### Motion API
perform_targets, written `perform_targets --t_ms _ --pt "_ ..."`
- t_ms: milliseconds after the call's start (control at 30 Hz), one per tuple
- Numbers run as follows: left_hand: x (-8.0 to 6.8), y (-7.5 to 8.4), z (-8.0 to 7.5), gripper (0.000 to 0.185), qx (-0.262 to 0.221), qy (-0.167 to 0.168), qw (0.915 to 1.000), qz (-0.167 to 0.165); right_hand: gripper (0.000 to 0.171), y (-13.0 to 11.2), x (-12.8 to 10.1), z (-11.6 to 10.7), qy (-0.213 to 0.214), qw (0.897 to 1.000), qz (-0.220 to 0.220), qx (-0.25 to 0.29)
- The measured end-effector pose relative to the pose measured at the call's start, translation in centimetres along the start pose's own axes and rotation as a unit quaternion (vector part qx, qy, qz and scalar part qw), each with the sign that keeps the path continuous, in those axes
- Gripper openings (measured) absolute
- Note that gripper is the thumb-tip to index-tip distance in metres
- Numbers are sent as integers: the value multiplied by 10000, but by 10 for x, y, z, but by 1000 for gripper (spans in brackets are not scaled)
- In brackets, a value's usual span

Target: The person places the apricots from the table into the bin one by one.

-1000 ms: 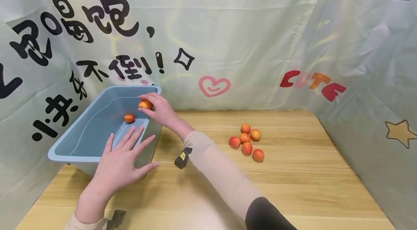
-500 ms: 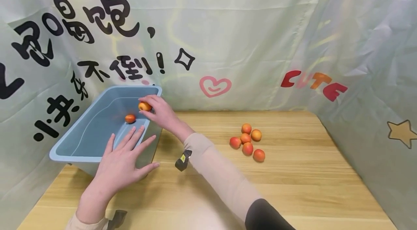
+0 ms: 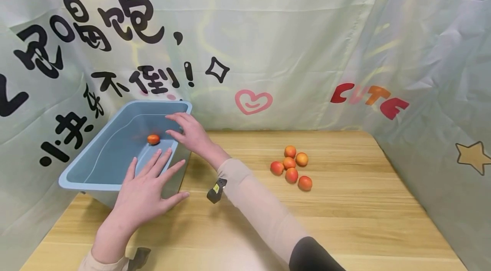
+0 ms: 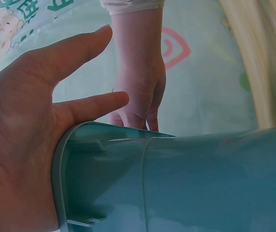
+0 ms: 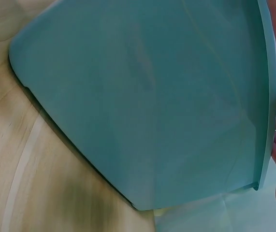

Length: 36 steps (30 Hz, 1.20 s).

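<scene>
head overhead, wrists close, sharing bin

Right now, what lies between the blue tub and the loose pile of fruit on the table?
In the head view, only the right forearm crosses that stretch between the blue tub and the fruit pile; otherwise bare wooden table.

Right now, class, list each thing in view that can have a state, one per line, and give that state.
Blue tub: tipped toward the person, one fruit inside.
Fruit in tub: loose, untouched.
Fruit pile: six clustered on the table.
Left hand: flat, fingers straight on tub rim.
Right hand: open over the tub, holding nothing.
</scene>
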<state>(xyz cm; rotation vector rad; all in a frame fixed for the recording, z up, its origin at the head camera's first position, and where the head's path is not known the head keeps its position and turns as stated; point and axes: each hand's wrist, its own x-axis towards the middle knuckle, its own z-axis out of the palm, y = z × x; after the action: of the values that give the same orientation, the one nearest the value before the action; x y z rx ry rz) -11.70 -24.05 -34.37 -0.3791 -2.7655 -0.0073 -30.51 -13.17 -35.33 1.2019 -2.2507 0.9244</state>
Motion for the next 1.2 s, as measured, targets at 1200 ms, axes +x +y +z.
perform_targets --t_ms 1200 --pt "0 -3 3 75 -37 -112 9999 -94 41 15 -66 -26 901 9938 -400 -507"
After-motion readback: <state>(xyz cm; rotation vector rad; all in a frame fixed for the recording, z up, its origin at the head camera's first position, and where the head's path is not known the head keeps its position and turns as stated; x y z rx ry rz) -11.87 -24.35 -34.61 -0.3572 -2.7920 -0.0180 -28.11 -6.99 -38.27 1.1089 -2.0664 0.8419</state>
